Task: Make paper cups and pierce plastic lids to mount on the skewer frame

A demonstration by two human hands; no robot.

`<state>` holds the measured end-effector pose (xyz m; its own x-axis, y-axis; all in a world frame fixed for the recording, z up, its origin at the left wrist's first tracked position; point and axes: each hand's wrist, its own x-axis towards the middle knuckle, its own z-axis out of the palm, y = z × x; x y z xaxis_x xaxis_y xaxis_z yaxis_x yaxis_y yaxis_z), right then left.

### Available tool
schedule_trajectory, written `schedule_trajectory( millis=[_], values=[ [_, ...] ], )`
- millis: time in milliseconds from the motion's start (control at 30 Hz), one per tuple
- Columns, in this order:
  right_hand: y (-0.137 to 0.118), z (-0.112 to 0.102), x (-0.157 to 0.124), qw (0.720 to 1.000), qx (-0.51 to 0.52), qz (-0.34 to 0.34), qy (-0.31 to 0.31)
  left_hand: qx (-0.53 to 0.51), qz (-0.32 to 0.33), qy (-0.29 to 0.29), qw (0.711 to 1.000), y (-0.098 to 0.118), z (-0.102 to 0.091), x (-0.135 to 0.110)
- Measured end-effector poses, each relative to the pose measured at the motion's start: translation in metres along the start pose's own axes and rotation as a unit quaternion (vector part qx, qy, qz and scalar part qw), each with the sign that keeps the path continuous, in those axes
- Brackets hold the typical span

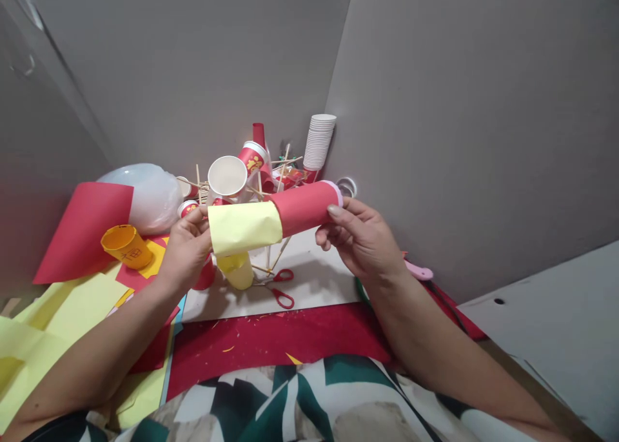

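Above the desk (319, 332), back from its near edge, a left hand (186, 245) and right hand (360, 235) pinch a yellow paper tube (245, 228) and red paper tube (305, 210) end-to-end, likely light, crushable, best held by the rims.

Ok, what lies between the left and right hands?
In the head view, a pale yellow paper cylinder and a red paper cylinder, end to end, span left hand to right hand.

Worn on my head, one camera looked forward and down from above my green, white and beige patterned garment (348, 390), near enough that my bare left hand (184, 243) and bare right hand (362, 237) sat mid-view, before a corner of flat grey walls (464, 106).
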<state>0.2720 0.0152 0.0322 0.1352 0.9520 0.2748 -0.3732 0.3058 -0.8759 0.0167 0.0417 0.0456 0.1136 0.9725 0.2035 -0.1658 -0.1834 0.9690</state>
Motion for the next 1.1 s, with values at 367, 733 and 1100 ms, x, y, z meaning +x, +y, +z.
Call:
schedule_trajectory(
  millis=[367, 733, 1100],
  values=[
    [0.007, -0.001, -0.006, 0.999, -0.012, -0.032, -0.029, 0.033, 0.060, 0.045, 0.997, -0.001, 0.004, 0.000],
    [0.004, -0.020, -0.001, 0.995, -0.015, -0.062, -0.075, 0.047, -0.045, -0.050, 0.997, 0.019, -0.009, 0.006],
    [-0.004, -0.033, -0.008, 0.929, -0.069, 0.095, -0.350, 0.091, -0.246, -0.311, 0.913, 0.024, -0.001, 0.004]
  ],
)
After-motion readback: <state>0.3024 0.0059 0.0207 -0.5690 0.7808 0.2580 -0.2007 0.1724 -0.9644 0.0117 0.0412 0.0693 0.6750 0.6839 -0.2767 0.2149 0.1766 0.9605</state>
